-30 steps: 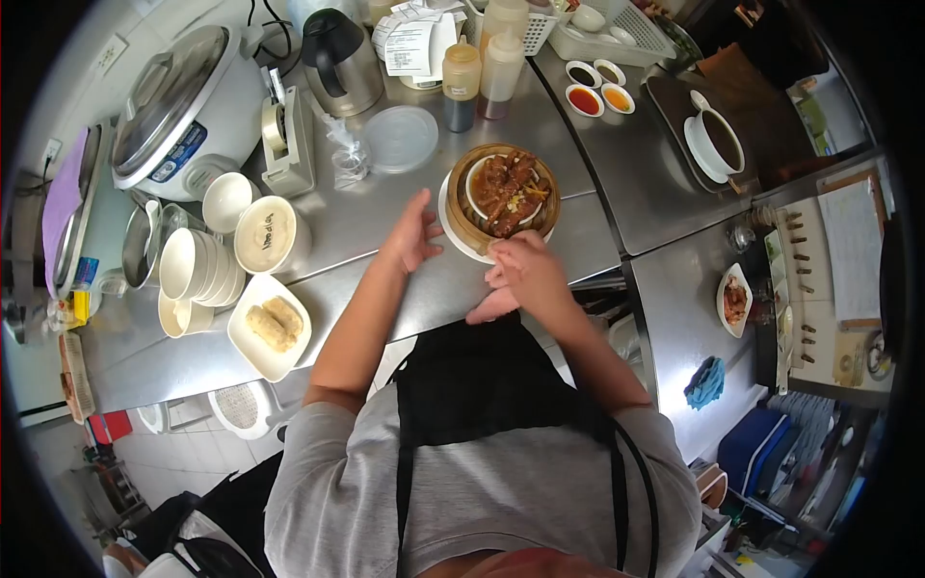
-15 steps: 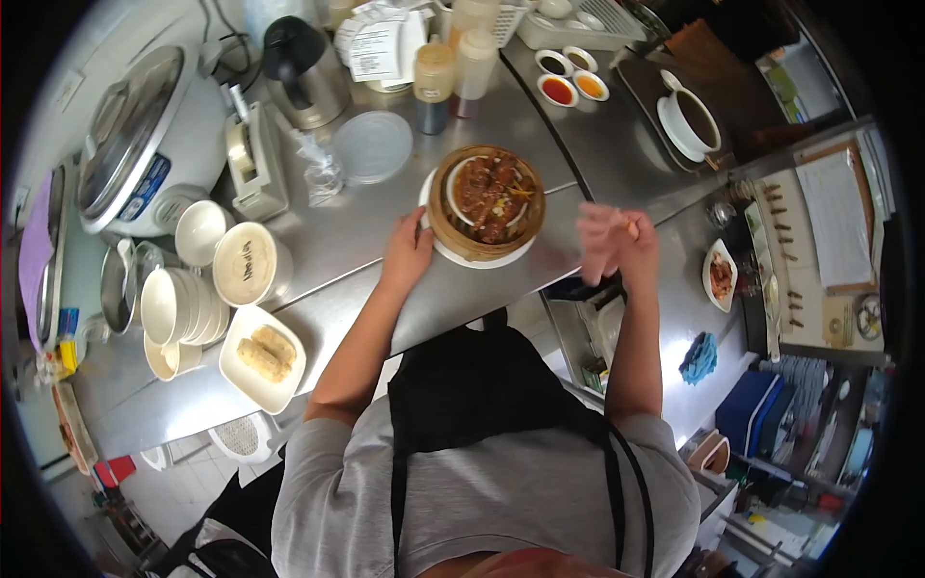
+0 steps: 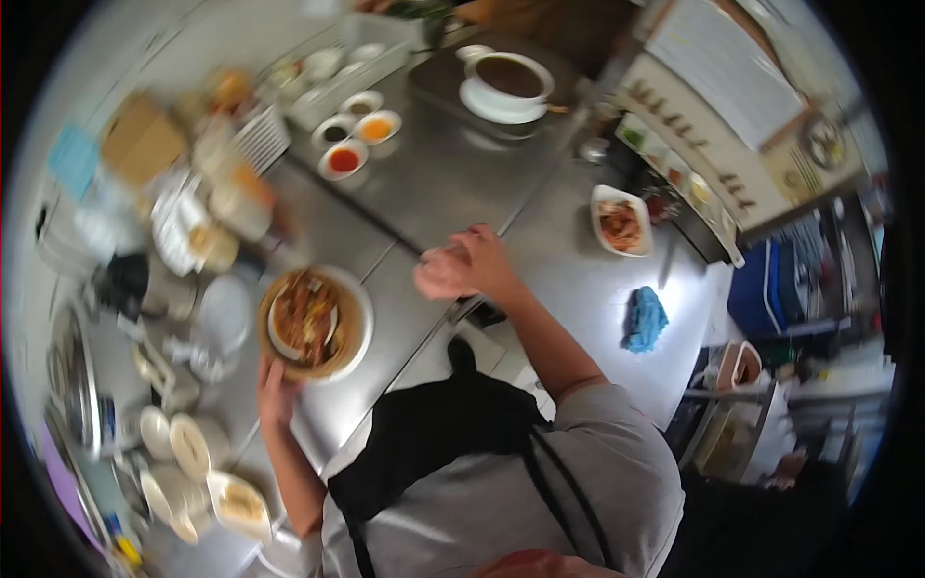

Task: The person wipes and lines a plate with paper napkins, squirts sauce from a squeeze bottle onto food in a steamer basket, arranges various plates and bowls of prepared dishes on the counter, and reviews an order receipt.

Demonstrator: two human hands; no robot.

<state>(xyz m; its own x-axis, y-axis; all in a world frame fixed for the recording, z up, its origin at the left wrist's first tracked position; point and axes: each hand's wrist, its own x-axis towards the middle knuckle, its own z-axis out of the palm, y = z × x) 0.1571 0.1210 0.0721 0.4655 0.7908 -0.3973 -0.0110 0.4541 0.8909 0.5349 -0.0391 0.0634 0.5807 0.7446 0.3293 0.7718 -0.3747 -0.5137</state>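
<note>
My left hand (image 3: pixel 276 393) rests against the lower left side of a round bamboo steamer (image 3: pixel 344 361), and what its fingers hold is blurred. Inside the steamer sits a bowl of brown, sauced food (image 3: pixel 306 318). A white plate (image 3: pixel 364 337) shows under the steamer's right side. Above the counter, to the right of the steamer, my right hand (image 3: pixel 461 265) has its fingers curled; whether it holds anything is hidden.
Sauce dishes (image 3: pixel 343 160) stand above the steamer, beside a tray (image 3: pixel 434 82) with a white soup bowl (image 3: pixel 503 93). To the right lie a food dish (image 3: pixel 621 222) and a blue cloth (image 3: pixel 646 319). Stacked bowls (image 3: pixel 166 496) are at lower left.
The view has swung right, so the steamer appears further left. My left hand came to the steamer's side. My right hand left the steamer's edge and moved off to the right, its fingers now curled.
</note>
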